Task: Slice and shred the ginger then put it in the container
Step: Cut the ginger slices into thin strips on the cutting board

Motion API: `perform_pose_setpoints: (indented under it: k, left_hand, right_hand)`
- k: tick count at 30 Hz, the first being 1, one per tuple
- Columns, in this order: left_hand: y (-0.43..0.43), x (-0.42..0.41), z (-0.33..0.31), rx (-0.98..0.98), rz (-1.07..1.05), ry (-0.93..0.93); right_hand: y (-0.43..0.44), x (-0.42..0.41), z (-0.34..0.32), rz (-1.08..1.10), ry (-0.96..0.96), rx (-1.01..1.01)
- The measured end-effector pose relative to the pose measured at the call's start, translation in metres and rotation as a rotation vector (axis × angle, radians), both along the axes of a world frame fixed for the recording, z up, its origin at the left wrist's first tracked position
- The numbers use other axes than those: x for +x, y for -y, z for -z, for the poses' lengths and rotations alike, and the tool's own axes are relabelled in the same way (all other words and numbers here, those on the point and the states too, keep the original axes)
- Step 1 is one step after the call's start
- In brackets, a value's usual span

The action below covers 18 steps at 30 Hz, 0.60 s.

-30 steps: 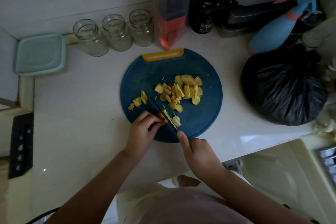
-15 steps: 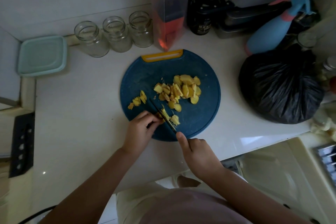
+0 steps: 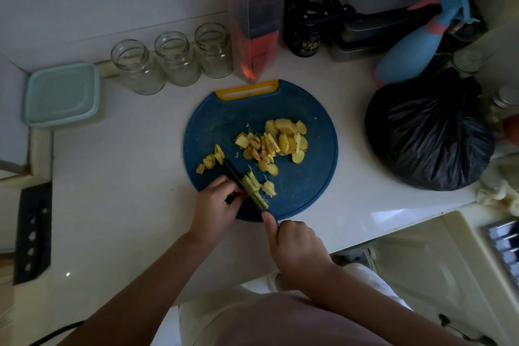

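My right fingers (image 3: pixel 292 233) are wrapped round the knife (image 3: pixel 237 175) handle, with the forefinger stretched along the blade's back. My left fingers (image 3: pixel 222 188) are curled against the blade's left side; I cannot tell whether they pin ginger beneath. Cut ginger strips (image 3: pixel 254 180) lie just right of the blade, and slices (image 3: pixel 280 140) are heaped mid-board (image 3: pixel 309 191). The lidded container (image 3: pixel 61 93) sits well apart on the counter (image 3: pixel 126 177).

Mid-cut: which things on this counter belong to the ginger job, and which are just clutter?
Job: ginger, knife in right hand, left hand holding the piece, cutting board, probably the green container.
Clutter: three glass jars, black bag, spray bottle, orange pouch.
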<state>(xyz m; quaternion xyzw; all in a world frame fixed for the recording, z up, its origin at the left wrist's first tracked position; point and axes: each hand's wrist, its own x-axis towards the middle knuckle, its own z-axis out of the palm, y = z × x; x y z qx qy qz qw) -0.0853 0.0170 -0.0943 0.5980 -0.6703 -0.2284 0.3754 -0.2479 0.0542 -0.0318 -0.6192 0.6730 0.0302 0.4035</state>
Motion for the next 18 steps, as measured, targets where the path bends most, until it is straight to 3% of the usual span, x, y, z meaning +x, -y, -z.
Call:
perform_pose_setpoints:
  k: [10, 15, 18]
  left_hand:
    - [0.001, 0.002, 0.004, 0.01, 0.04, 0.02]
    - [0.002, 0.004, 0.005, 0.011, 0.111, 0.031]
    - [0.002, 0.005, 0.003, 0.003, 0.117, 0.032]
  right_hand:
    - [0.018, 0.012, 0.008, 0.114, 0.09, 0.056]
    - [0.027, 0.008, 0.009, 0.336, 0.314, 0.044]
    - [0.027, 0.002, 0.007, 0.341, 0.373, 0.098]
